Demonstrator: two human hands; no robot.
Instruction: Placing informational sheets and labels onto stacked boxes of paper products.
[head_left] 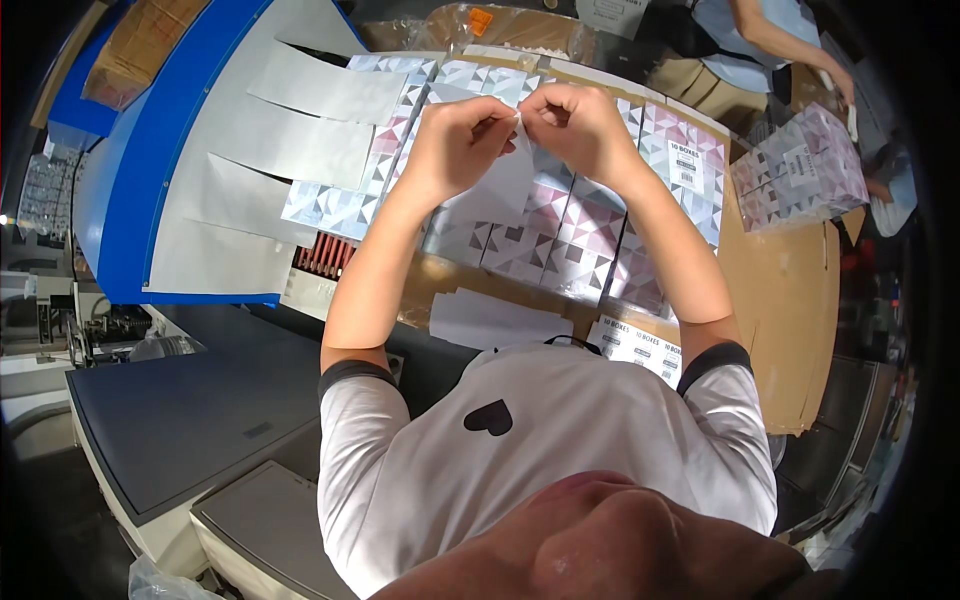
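My left hand [460, 148] and my right hand [582, 132] meet over the wrapped boxes, thumb and fingers pinched together. A thin pale sheet of paper [500, 192] hangs from the pinch of my left hand. The fingertips of my right hand are closed close beside it at the sheet's upper edge; what lies between them is too small to make out. Beneath are rows of clear-wrapped box bundles [575, 235] with grey, pink and white triangle patterns. One bundle at the right carries a white label [687, 165].
At left stands a blue machine frame [150, 170] with white hanging flaps [320, 145]. Near my body lie white sheets [490, 318] and a printed label sheet [640, 348]. Brown cardboard [790, 300] extends right. A co-worker [745, 50] stands far right beside another patterned bundle [800, 170].
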